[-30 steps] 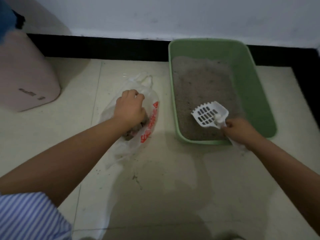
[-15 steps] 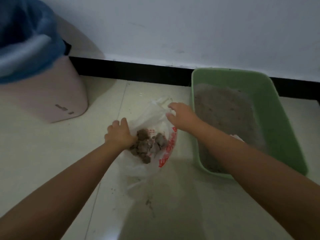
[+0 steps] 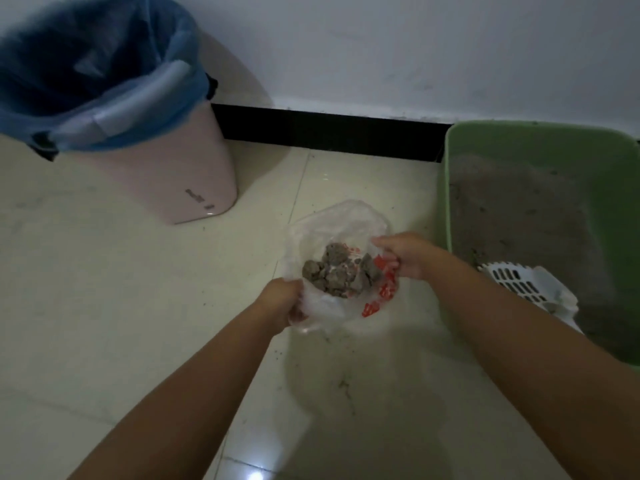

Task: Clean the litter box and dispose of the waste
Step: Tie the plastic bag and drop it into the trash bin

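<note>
Two hands are working one bag here, and I am reading the scene from the left across. The pink bin point(image 3: 162, 168) is standing against the wall with a blue liner point(image 3: 104, 64) folded over its rim, its mouth gaping wide, which I take as the place the waste is going. Well apart from it, on the floor tiles point(image 3: 104, 306), the left hand point(image 3: 282, 301) is gripping the near-left edge of the clear plastic bag point(image 3: 332, 220), fingers curled into the film. That hold is keeping the mouth spread so the grey clumps point(image 3: 341, 273) are sitting low in the middle and not spilling. The right hand point(image 3: 405, 256) is pinching the opposite edge, by the red print, pulling against the left; I judge I am gathering the rim to close or lift it. Just beside it the green litter box point(image 3: 519, 140) is lying along the wall, holding raked litter. The white scoop point(image 3: 519, 289) is resting inside its near corner, parked there, I think, so stray grains are dropping back into the box.
</note>
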`<control>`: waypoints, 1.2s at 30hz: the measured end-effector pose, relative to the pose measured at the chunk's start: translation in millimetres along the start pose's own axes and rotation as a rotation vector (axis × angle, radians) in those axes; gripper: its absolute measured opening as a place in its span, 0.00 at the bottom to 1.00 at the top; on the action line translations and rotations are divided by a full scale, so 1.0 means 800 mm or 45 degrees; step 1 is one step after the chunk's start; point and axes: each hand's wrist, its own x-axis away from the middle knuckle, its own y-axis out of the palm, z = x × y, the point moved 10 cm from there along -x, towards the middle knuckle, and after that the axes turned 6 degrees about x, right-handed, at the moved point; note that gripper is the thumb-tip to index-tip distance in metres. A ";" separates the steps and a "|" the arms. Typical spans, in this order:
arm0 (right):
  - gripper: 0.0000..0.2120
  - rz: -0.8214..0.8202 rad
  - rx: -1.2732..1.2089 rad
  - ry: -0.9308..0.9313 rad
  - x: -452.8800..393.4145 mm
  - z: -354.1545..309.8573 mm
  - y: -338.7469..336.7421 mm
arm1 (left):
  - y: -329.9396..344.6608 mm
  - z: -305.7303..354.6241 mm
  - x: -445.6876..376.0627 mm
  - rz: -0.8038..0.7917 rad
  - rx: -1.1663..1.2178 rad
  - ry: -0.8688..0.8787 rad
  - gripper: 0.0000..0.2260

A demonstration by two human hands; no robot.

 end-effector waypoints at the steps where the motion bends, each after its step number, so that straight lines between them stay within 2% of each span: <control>1: 0.17 -0.035 0.046 -0.008 0.004 -0.001 0.002 | 0.007 0.014 0.003 -0.013 -0.007 0.027 0.16; 5: 0.15 -0.057 0.189 -0.085 0.019 -0.015 -0.014 | 0.034 0.070 0.007 -0.053 0.055 0.159 0.14; 7: 0.16 -0.120 0.053 -0.105 0.030 -0.017 -0.021 | 0.048 0.088 0.010 -0.115 0.111 0.183 0.13; 10: 0.18 -0.118 -0.332 -0.307 0.049 -0.039 -0.036 | 0.058 0.108 0.019 -0.200 0.085 0.216 0.12; 12: 0.09 -0.095 -0.549 -0.460 0.073 -0.066 -0.043 | 0.053 0.119 0.025 -0.228 0.092 0.246 0.11; 14: 0.09 -0.023 -0.614 -0.578 0.093 -0.094 -0.056 | 0.041 0.130 0.030 -0.230 0.076 0.279 0.14; 16: 0.11 0.084 -0.524 -0.662 0.110 -0.122 -0.068 | 0.027 0.142 0.035 -0.211 -0.011 0.324 0.16; 18: 0.11 0.226 -0.257 -0.701 0.130 -0.150 -0.073 | 0.012 0.153 0.045 -0.186 -0.211 0.371 0.16; 19: 0.15 0.320 0.017 -0.700 0.139 -0.163 -0.076 | 0.006 0.157 0.052 -0.175 -0.369 0.389 0.15; 20: 0.21 0.417 0.405 -0.670 0.149 -0.176 -0.072 | 0.001 0.159 0.058 -0.165 -0.573 0.399 0.14; 21: 0.23 0.512 0.877 -0.622 0.155 -0.185 -0.068 | -0.003 0.161 0.065 -0.158 -0.790 0.403 0.11; 22: 0.20 0.631 1.294 -0.611 0.166 -0.195 -0.061 | -0.008 0.162 0.072 -0.142 -0.986 0.405 0.08; 23: 0.16 0.766 1.501 -0.640 0.181 -0.205 -0.056 | -0.014 0.164 0.077 -0.105 -1.146 0.411 0.07; 24: 0.14 0.866 1.490 -0.711 0.194 -0.213 -0.054 | -0.020 0.169 0.083 -0.057 -1.255 0.430 0.07; 25: 0.13 0.914 1.347 -0.857 0.208 -0.220 -0.051 | -0.025 0.178 0.090 -0.002 -1.324 0.469 0.09; 27: 0.16 0.908 0.884 -1.178 0.232 -0.231 -0.052 | -0.032 0.202 0.108 0.092 -1.359 0.589 0.14; 29: 0.14 0.841 0.516 -1.305 0.244 -0.235 -0.060 | -0.029 0.228 0.127 0.056 -1.139 0.760 0.15; 31: 0.10 0.757 0.321 -1.213 0.239 -0.232 -0.064 | -0.024 0.253 0.150 -0.097 -0.589 0.959 0.16; 32: 0.11 0.647 0.199 -1.144 0.231 -0.228 -0.062 | -0.027 0.266 0.160 -0.149 -0.273 1.048 0.17; 34: 0.18 0.327 -0.148 -0.981 0.214 -0.218 -0.050 | -0.036 0.279 0.170 -0.259 0.279 1.128 0.16; 36: 0.29 0.046 -0.439 -0.896 0.210 -0.215 -0.041 | -0.032 0.284 0.174 -0.468 0.634 1.141 0.14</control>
